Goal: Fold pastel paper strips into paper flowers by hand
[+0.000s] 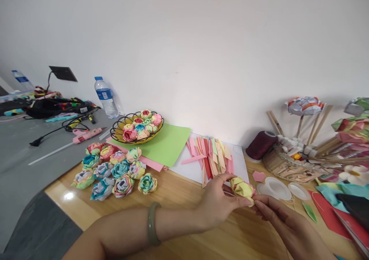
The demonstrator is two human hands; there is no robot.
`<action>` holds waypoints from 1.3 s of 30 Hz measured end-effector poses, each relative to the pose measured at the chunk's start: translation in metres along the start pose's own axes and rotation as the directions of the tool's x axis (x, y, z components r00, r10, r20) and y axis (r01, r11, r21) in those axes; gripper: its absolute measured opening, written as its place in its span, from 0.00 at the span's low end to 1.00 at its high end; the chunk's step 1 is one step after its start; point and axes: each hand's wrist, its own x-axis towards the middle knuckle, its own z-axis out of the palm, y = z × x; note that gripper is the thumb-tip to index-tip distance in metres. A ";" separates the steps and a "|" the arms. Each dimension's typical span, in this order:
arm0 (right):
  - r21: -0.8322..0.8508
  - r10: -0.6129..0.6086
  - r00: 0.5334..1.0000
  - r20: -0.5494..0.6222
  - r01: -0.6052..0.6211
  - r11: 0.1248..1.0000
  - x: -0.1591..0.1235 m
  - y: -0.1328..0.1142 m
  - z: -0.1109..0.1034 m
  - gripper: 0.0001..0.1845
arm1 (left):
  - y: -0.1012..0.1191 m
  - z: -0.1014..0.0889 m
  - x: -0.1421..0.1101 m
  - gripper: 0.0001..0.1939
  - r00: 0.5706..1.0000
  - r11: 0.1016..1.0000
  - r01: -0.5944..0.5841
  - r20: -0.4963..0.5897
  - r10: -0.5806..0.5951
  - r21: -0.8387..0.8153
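A yellow paper flower (242, 188) with pink at its edge is held above the wooden table. My left hand (216, 200), with a green bangle on the wrist, has its fingers and thumb closed around the flower's left side. From the right, my right hand (281, 214) pinches the flower's lower right edge between thumb and fingers. Just beyond my left hand lie folded paper strips (211, 156) in pink, red, peach and green on a white sheet (240, 164). Farther left, several finished paper flowers (119, 169) sit grouped on the table.
A yellow basket (150, 139) of paper flowers rests on green paper (175, 137) near a water bottle (105, 98). A pink glue gun (86, 135) lies at left. At right are a maroon thread spool (261, 146), a basket of sticks (281, 164), lids (276, 189) and scissors (350, 227).
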 end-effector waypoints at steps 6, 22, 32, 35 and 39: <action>0.022 0.060 0.997 0.057 -0.062 0.998 0.001 0.003 -0.001 0.17 | -0.003 0.000 0.000 0.30 0.999 0.998 -0.022 -0.028 0.023 0.052; 0.077 0.116 0.978 0.173 -0.131 0.988 -0.001 -0.002 -0.006 0.17 | -0.003 -0.001 -0.001 0.28 1.000 0.998 -0.014 0.005 0.014 0.067; 0.041 0.074 0.991 0.110 -0.079 0.996 -0.008 -0.009 -0.004 0.18 | 0.000 0.001 -0.004 0.29 0.999 1.000 0.010 0.037 -0.009 -0.012; 0.018 0.044 0.993 0.110 -0.047 0.999 -0.011 -0.012 -0.004 0.18 | 0.000 0.000 -0.004 0.29 0.998 0.999 0.026 0.058 -0.024 -0.022; 0.025 0.020 0.994 0.111 -0.023 0.999 -0.010 -0.011 -0.004 0.16 | -0.003 -0.001 -0.004 0.30 0.998 0.999 0.047 0.030 -0.047 0.013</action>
